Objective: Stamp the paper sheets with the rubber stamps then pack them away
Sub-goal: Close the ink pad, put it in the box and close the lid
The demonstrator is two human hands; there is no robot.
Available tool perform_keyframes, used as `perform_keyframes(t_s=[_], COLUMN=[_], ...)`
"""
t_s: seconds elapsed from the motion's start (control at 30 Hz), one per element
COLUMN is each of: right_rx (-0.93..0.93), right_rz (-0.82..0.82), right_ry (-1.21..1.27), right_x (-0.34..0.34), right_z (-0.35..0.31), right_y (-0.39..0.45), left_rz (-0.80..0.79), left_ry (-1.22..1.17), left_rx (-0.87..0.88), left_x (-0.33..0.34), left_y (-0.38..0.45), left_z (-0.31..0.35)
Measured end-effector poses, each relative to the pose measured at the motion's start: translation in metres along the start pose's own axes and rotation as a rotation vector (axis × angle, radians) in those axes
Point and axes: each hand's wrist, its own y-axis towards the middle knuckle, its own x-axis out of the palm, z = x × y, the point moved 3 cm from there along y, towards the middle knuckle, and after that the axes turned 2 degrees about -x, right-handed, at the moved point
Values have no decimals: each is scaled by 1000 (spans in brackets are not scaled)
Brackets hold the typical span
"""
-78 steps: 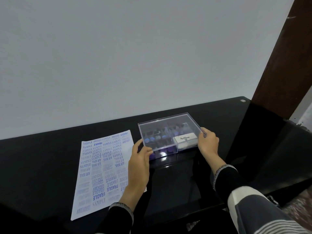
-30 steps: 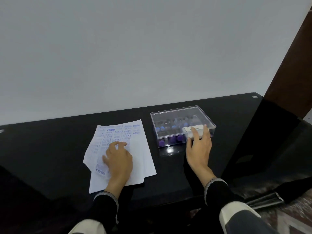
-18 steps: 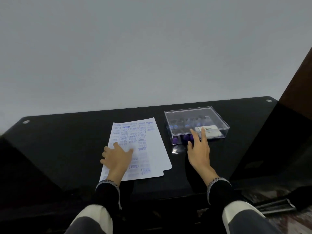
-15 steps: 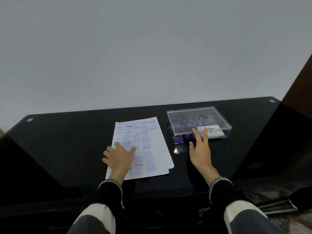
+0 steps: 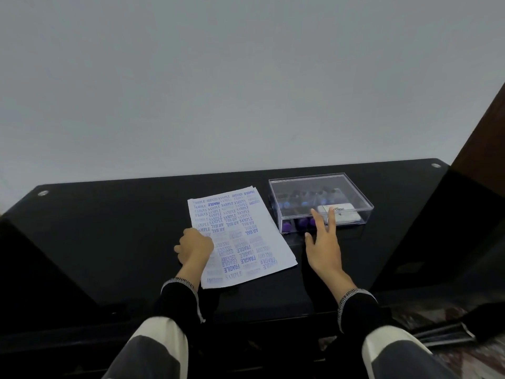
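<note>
Black table (image 5: 109, 228), 1 paper stack (image 5: 246, 242) under curled left hand (image 5: 194, 246), 1 clear stamp box (image 5: 319, 198), right hand (image 5: 323, 246) spread.

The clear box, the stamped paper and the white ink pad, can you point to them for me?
clear box (image 5: 308, 187), head view, on its lid near the back.
stamped paper (image 5: 246, 242), head view, on the middle of the top sheet.
white ink pad (image 5: 344, 213), head view, on its top, inside the box.

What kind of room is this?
Probably a home or small office desk: a glossy black table against a plain wall, with stamped paper sheets and a clear stamp box.
</note>
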Motion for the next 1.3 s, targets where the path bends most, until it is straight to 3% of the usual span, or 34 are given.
perform_keyframes(t_s=[0.3, 0.47, 0.97, 1.13, 1.3], right_rx=[18, -19, -30, -20, -6], right_rz=[32, 31, -78, -98, -228], right_ry=[-72, -43, -179, -218, -133], right_x=[4, 12, 64, 71, 74], right_z=[9, 12, -24, -30, -27], right_y=[6, 19, 130, 141, 129], left_rz=[88, 174, 182, 194, 176], left_ry=[-81, 177, 39, 47, 93], left_rx=[326, 538, 541, 551, 526], left_x=[2, 3, 8, 10, 7], left_y=[5, 26, 56, 56, 55], left_z=[-12, -17, -24, -25, -21])
